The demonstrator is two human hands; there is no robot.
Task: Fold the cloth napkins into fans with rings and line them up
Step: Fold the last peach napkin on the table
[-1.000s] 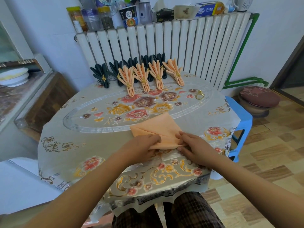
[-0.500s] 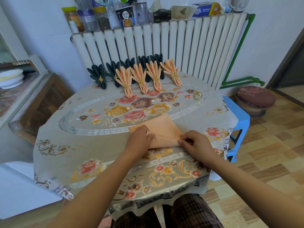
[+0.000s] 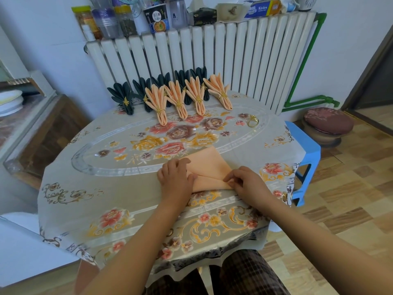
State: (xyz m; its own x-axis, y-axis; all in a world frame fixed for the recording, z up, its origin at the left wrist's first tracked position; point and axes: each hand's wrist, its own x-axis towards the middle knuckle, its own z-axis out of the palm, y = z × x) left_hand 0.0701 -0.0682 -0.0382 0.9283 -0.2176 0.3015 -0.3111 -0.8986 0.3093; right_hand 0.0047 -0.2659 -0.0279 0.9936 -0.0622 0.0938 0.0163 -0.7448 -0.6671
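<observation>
Four peach fans (image 3: 187, 99) stand finished at the far edge of the table (image 3: 89, 194), each cinched with a gold ring, with a row of dark green fans (image 3: 125, 100) behind them against the radiator (image 3: 212, 52). Lined up at the back like that, they leave the near half of the table as working room.

One peach napkin (image 3: 209, 170) lies flat near the person's edge, partly folded — a narrow band is turned over along its near side and a crease runs across it.

Left hand (image 3: 175, 177): palm down on the napkin's left end, fingers loosely bent over the cloth, pressing rather than gripping. Likely purpose is to pin that end so the fold does not creep.

Right hand (image 3: 246, 180): fingertips curled and pinching the folded edge at the right end, apparently setting or starting a pleat there.

One spare gold ring (image 3: 252, 121) lies on the tablecloth to the right of the finished row, well apart from the hands — presumably waiting for this napkin.

Judgement: pleating is at an early stage; most of the cloth is still unpleated. Next move calls for even accordion folds, both ends held in step. Risk: the glossy table cover looks slick, so the cloth may slide and skew the pleats.

Blue stool (image 3: 302, 150) stands just beside the table on the right.
</observation>
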